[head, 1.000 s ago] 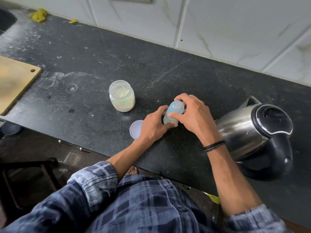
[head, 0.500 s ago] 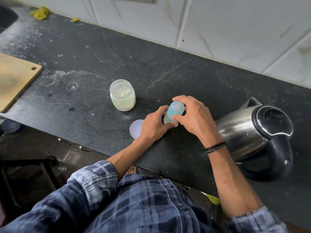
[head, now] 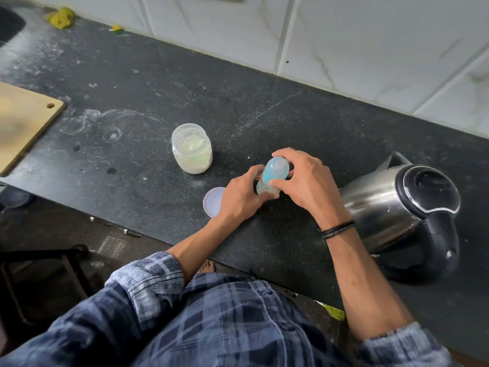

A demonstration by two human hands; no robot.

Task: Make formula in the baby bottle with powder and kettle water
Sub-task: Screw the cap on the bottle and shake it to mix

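Dark speckled stone tabletop [head: 264, 107] below white wall tiles, both hands on a baby bottle.

Near the frame's centre, the left hand [head: 242, 196] wraps the lower body of the baby bottle [head: 272, 176], which stands on the tabletop, while the right hand [head: 307, 181] grips its blue cap end with thumb and fingers. An open powder jar [head: 191, 149] stands to the upper left of the bottle, its white lid [head: 213, 202] lying just beside the left hand. At right sits a steel kettle [head: 397, 207]; a wooden cutting board [head: 21, 123] lies at the left edge.
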